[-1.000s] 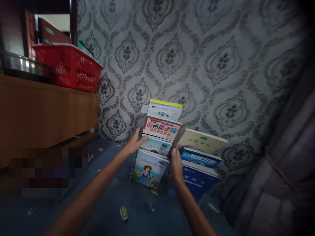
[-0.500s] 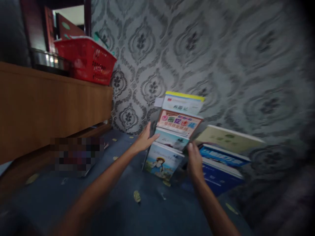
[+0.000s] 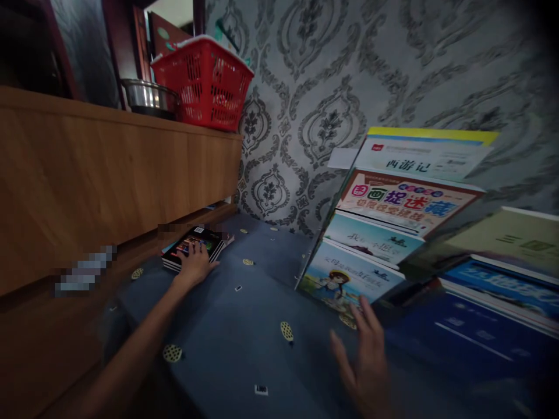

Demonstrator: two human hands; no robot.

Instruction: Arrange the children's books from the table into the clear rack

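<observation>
My left hand (image 3: 194,266) lies over a small stack of dark books (image 3: 213,240), its fingers spread across the top cover. My right hand (image 3: 364,355) is open, thumb and fingers apart, holding nothing. Just beyond its fingertips stands a picture book with a girl in a hat on the cover (image 3: 323,270). Behind that, in overlapping steps, come a pale blue book (image 3: 371,235), a brown-edged book with colourful lettering (image 3: 406,201) and a yellow-topped book (image 3: 419,154). A second leaning row on the right holds a dark blue book (image 3: 471,331), a bright blue book (image 3: 502,285) and an olive book (image 3: 506,235).
Both rows stand on a dark blue patterned cloth (image 3: 236,326), before a wall with grey ornamental paper (image 3: 332,116). On the left a wooden cabinet (image 3: 109,169) carries a metal bowl (image 3: 151,96) and a red plastic basket (image 3: 205,87). A blurred-out patch lies low beside the cabinet.
My left hand has left the standing books and moved left onto the dark stack. My right hand has drawn back from the books towards me. The view has shifted left and closer.
</observation>
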